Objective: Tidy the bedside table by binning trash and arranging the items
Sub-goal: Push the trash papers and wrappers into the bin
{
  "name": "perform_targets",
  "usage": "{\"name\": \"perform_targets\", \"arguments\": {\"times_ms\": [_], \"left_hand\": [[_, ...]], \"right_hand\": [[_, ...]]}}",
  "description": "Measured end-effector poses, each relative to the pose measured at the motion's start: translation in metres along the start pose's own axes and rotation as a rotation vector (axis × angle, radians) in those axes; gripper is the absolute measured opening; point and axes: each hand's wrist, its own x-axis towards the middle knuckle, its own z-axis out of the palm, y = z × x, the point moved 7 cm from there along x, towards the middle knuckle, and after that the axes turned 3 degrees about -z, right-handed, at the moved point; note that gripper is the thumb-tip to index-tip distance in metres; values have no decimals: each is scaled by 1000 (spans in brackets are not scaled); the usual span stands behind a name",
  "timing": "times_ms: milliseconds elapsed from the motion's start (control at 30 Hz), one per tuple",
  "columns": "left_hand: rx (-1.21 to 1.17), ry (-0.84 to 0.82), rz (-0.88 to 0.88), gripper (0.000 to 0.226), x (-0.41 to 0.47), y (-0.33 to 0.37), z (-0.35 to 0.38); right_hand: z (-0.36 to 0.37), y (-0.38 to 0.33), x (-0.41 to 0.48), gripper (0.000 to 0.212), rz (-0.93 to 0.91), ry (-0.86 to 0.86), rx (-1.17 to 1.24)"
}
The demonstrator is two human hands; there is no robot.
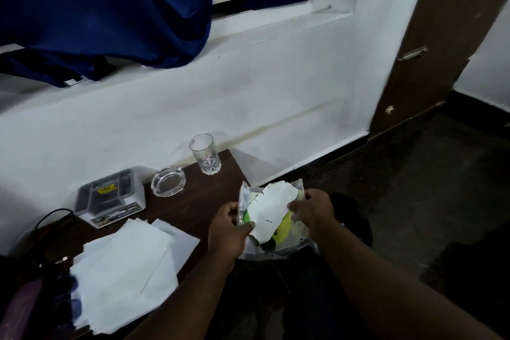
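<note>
Both hands hold a bundle of trash (271, 211) just past the right edge of the dark wooden bedside table (193, 201): a torn white paper piece over green-yellow and silvery wrappers. My left hand (229, 225) pinches its left side and my right hand (313, 208) pinches its right side. Beneath the bundle a dark bin (356, 218) shows partly. On the table stand an empty glass (205, 154), a glass ashtray (168, 181), a small grey box device (110, 197) and loose white papers (124, 270).
A black cable (52, 217) and dark items (30, 303) lie at the table's left end. White wall behind, with a blue curtain (110, 8) hanging over the window sill. A brown door (441, 36) stands at the right; dark floor (427, 188) spreads right of the table.
</note>
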Motion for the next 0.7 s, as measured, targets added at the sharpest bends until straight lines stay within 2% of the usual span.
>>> {"name": "perform_targets", "arguments": {"times_ms": [267,400,467,567,667,700], "left_hand": [[225,-321,-3,38,7,14,132],[294,-502,-83,64,16,3,178],[315,-548,-118,71,20,-3,192],[404,-584,-106,61,26,-13,209],[492,-625,-86,66,32,-23,219],[511,-634,-67,60,34,-23,220]], "right_hand": [[-62,74,33,19,121,90,-44],[-74,115,56,26,190,77,-83],[-74,134,70,27,219,62,-83],[-70,156,89,26,256,58,-53],[-64,170,106,29,286,54,-79],[-62,173,111,30,290,51,-91]]}}
